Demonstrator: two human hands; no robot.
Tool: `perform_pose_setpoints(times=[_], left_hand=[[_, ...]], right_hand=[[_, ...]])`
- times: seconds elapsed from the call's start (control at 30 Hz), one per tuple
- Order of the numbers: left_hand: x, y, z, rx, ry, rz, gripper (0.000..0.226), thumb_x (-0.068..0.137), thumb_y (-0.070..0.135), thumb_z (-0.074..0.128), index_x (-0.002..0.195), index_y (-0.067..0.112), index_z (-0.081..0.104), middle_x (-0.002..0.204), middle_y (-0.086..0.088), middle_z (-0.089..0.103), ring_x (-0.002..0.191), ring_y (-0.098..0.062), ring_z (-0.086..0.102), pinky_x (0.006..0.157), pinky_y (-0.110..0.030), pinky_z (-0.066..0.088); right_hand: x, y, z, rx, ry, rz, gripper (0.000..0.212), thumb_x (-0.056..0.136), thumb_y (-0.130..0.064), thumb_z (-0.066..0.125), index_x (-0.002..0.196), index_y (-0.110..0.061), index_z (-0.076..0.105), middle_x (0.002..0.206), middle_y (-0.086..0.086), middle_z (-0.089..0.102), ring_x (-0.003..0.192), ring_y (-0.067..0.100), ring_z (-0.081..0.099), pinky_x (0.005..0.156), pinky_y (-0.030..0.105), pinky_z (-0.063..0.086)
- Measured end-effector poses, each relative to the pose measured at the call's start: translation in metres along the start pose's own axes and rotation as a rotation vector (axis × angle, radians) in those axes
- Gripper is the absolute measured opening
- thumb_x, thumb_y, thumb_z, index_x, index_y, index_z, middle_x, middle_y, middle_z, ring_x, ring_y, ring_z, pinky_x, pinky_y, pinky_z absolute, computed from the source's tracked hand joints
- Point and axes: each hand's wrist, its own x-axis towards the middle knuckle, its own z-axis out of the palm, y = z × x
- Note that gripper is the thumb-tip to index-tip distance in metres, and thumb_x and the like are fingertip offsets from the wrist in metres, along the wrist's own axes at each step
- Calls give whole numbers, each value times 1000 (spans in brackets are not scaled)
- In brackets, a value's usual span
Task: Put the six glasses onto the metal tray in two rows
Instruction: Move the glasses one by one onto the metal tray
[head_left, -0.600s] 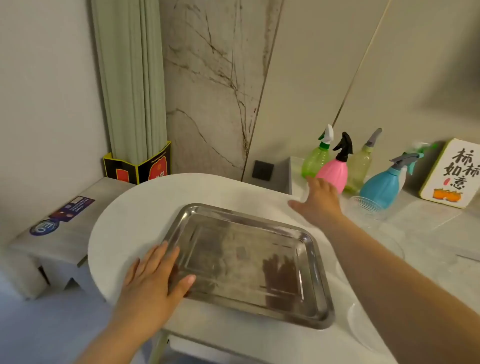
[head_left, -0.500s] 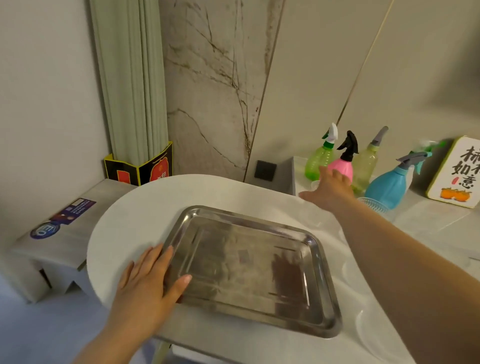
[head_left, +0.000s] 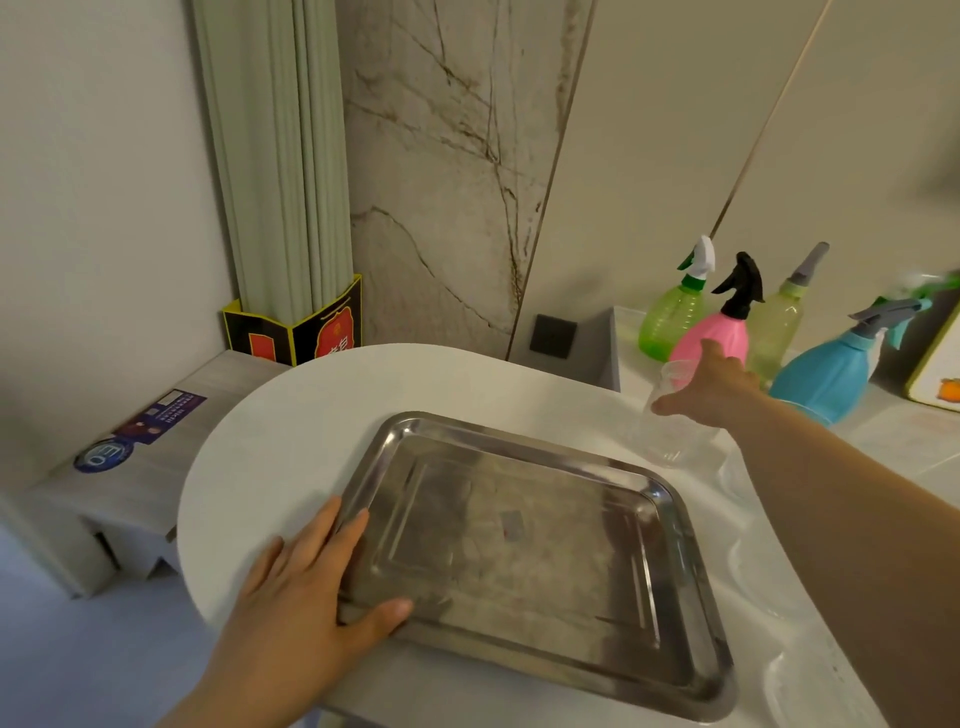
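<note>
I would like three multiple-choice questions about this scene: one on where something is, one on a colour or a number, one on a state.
1. Where does the left hand rest?
A. on the near left corner of the metal tray
B. on a spray bottle
C. on the floor

2. How many spray bottles stand by the wall?
A. two
B. four
C. six

3. What is on the metal tray?
A. six glasses
B. one glass
C. nothing

Answers:
1 A: its fingers lie over the tray's rim at that corner.
2 B: green spray bottle, pink spray bottle, pale yellow-green spray bottle and blue spray bottle.
3 C: the tray is bare, and the right hand reaches a clear glass beside it.
</note>
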Motion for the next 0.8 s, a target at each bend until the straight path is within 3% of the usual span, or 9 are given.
perform_pose_setpoints(times=[0.1,0.2,0.33,0.5,0.8], left_hand=[[-2,2,-2,-45,-7,-6,102,63,85,25,142,32,-9,145,18,-21,140,-10,2,112,-31,-1],[-2,5,-2,-34,-7,-57,98,77,72,42,144,24,-12,154,6,-14,140,-10,-1,113,-33,-1],[-1,8,-3,27,-46,-122,101,79,72,39,143,16,-15,156,0,-8,141,-14,-2,113,-36,-1],[-2,9,-4,50,-65,-116,100,79,73,38,144,16,-13,156,1,-6,141,-13,-3,113,-36,-2],[-4,7,-5,74,-93,-103,107,74,77,39,144,15,-13,156,-1,-6,141,-15,-6,113,-39,-5]], right_hand=[[-13,-8,-6,-66,181,-94,95,68,-29,73,139,-14,13,141,21,33,127,43,28,101,51,31],[-30,-25,-20,18,247,-225,90,68,-30,73,138,-16,18,141,18,34,128,40,28,103,49,29],[-62,-59,-23,234,71,-378,92,65,-29,76,138,-17,21,142,13,36,130,35,31,107,49,32],[-102,-101,7,262,-204,-556,96,64,-33,76,139,-17,19,143,10,35,131,30,29,108,45,31],[-121,-138,48,163,-239,-640,92,67,-32,74,138,-18,19,146,8,30,133,31,22,105,45,29]])
